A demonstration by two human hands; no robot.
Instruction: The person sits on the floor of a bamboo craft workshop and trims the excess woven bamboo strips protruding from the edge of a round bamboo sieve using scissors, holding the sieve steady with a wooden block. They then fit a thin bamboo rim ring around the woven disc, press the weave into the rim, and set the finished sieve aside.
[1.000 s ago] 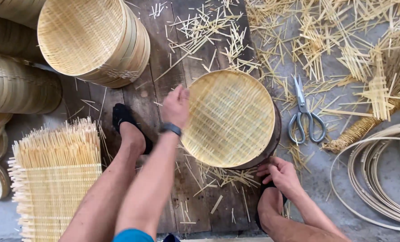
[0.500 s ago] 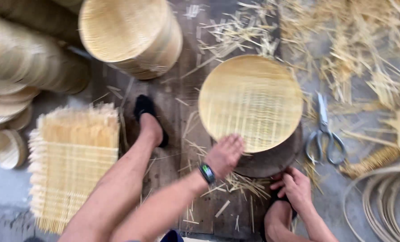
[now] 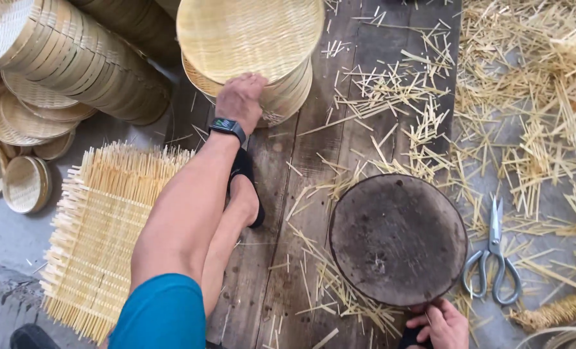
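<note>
Head camera looked down on a dark plank floor (image 3: 301,213) littered with bamboo splinters. Left hand (image 3: 239,100) was stretched forward, fingers curled against the lower edge of a round woven bamboo tray (image 3: 249,32), gripping it where it sat on top of a stack of similar trays (image 3: 288,94). A dark watch (image 3: 228,128) sat on that wrist, and a blue sleeve (image 3: 162,310) showed near the bottom edge of the view. Right hand (image 3: 442,324) lay low at the bottom edge, fingers bent and touching the near rim of a round dark wooden block (image 3: 398,239); whether it held anything could not be told. A foot in a black slipper (image 3: 244,190) rested on the planks between the block and a square woven bamboo mat (image 3: 101,239) with loose strip ends, which lay on the left. A long roll of nested trays (image 3: 68,58) leaned at the upper left, with more trays (image 3: 23,184) lying beside it. Steel scissors (image 3: 494,258) lay just right of the block, closed, among heaps of cut bamboo strips (image 3: 527,97).
</note>
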